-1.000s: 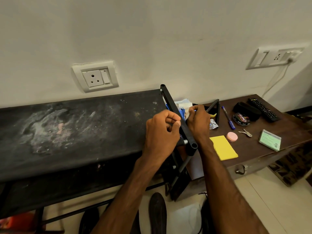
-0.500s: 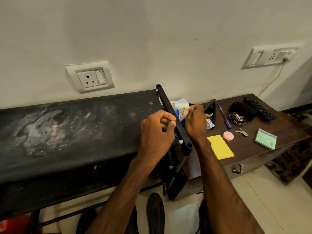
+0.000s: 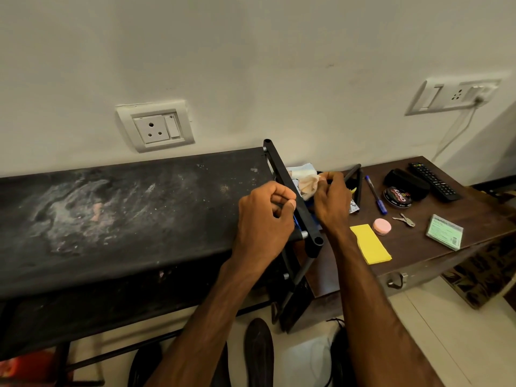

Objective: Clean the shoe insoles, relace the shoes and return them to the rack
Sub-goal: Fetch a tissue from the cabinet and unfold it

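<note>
Head view, looking down over both bare forearms. Shows a black shoe rack (image 3: 125,219) with a dusty, white-streaked fabric top shelf set against a pale wall, closed on the right by a black plastic end bar (image 3: 290,191) running from the wall toward the camera.

Left hand (image 3: 264,219): on the shelf side of the end bar, fingers curled, thumb tip pressed against the index finger; contents of that pinch, if any, not discernible.

Right hand (image 3: 332,203): on the other side of the same bar, fingertips pinching a cream crumpled cloth (image 3: 308,184), with a pale blue-and-white cloth (image 3: 301,169) just behind it.

Floor, in front of the rack: a dark elongated insole (image 3: 258,353) lying flat between the forearms. To its left, a dark shoe (image 3: 145,367), partly hidden by the left forearm. To its right, a black shoe with a loose lace (image 3: 339,356), mostly hidden by the right forearm.

Brown wooden table (image 3: 474,216), just right of the rack, carrying:
- a yellow rectangular sheet (image 3: 370,244), touched at one corner by a pink round disc (image 3: 382,226)
- a pair of metal keys (image 3: 403,220)
- a blue pen (image 3: 375,196)
- a round black polish tin (image 3: 398,196)
- a black oblong case (image 3: 406,182)
- a black remote control (image 3: 434,181)
- a green-and-white card (image 3: 444,231) near the front edge

Wall: a white socket plate (image 3: 155,125) above the shelf, and a second white switch plate (image 3: 452,96) at upper right with a white cable plugged in.
</note>
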